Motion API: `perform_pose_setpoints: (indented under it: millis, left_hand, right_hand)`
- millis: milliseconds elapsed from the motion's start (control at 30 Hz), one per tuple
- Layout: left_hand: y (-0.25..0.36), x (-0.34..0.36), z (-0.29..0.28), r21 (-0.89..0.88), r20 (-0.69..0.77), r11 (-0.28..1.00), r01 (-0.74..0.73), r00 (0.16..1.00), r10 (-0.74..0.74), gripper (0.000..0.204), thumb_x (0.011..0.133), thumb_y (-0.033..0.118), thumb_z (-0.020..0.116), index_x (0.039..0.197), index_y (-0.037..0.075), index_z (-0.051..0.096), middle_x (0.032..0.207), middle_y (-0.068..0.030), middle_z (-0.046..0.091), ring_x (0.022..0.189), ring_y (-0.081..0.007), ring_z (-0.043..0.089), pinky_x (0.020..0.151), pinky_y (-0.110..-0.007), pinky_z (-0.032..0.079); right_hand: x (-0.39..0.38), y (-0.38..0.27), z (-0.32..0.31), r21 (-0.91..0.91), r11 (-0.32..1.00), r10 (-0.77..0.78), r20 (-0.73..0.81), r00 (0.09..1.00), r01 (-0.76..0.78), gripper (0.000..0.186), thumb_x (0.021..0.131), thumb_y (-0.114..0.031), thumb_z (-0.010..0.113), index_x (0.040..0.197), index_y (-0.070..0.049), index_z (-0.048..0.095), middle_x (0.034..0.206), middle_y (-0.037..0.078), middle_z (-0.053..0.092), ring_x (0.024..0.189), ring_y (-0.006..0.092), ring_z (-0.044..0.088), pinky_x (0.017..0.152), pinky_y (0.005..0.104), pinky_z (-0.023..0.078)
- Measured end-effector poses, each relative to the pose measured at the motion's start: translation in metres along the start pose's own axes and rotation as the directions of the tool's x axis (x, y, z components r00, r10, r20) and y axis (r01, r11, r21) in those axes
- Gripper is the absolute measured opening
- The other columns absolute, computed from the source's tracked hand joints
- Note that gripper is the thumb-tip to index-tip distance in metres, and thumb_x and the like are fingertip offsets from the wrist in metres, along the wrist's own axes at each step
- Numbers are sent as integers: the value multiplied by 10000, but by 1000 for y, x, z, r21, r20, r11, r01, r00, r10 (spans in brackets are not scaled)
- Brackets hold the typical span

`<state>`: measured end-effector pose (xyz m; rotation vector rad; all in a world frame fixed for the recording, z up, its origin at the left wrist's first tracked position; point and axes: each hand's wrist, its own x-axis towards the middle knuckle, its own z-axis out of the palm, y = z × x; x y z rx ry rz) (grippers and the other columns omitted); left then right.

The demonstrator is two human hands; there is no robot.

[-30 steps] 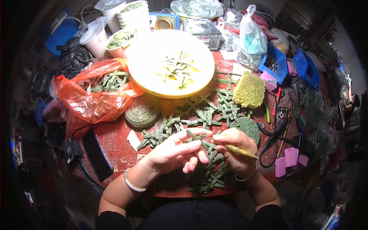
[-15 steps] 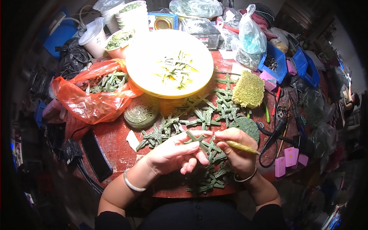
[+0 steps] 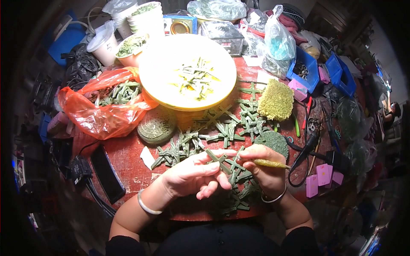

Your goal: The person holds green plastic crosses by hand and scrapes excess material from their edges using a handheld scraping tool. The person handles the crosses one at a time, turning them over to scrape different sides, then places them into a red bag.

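Observation:
My left hand (image 3: 194, 173) pinches a green cross-shaped piece (image 3: 218, 159) between thumb and fingers, above the near part of the table. Facing it, my right hand (image 3: 265, 166) is closed around a slim tool with a yellow-green handle (image 3: 271, 163); its working end is hidden by my fingers. By my right fingertips stands a narrow green strip (image 3: 240, 152), and I cannot tell whether it is held. Beneath both hands lies a loose heap of green crosses (image 3: 243, 194). More green crosses (image 3: 183, 145) spread toward the middle of the table.
A brightly lit white tray (image 3: 149, 72) holding green pieces stands beyond my hands. To its left is an orange plastic bag (image 3: 89, 121) near a round speckled block (image 3: 157, 126). A yellow sponge-like block (image 3: 276, 100), blue bins (image 3: 303, 70), pink blocks (image 3: 324, 174) and cables are on the right.
My right fingers have shifted slightly at the tool, and a narrow green strip shows more plainly beside them. My left hand keeps its grip on the cross with hardly any movement.

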<state>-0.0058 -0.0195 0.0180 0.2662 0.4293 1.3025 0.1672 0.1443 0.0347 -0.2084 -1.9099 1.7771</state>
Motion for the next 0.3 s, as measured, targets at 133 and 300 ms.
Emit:
perform_pose_setpoints:
  millis: [133,300]
  left_hand:
    - [-2,1,-3,-42,28,999,0,1000,1,571,1039,202,496,1540,88,248,1008,-203,685,606,-151,639,484,-220,529]
    - [-1,1,-3,-28,11,1000,13,1000,-13,600,1038,206,501,1554,97,215,1019,-204,685,634,-166,660,501,-229,540]
  right_hand:
    - [1,-1,-1,-8,999,-41,19,999,41,202,878,-15,718,1077,8,698,955,115,707,851,191,676,770,293,531]
    - [-1,-1,2,-5,1000,-5,-65,998,4,214,899,25,673,1110,-7,693,999,124,716,910,238,698,828,300,541]
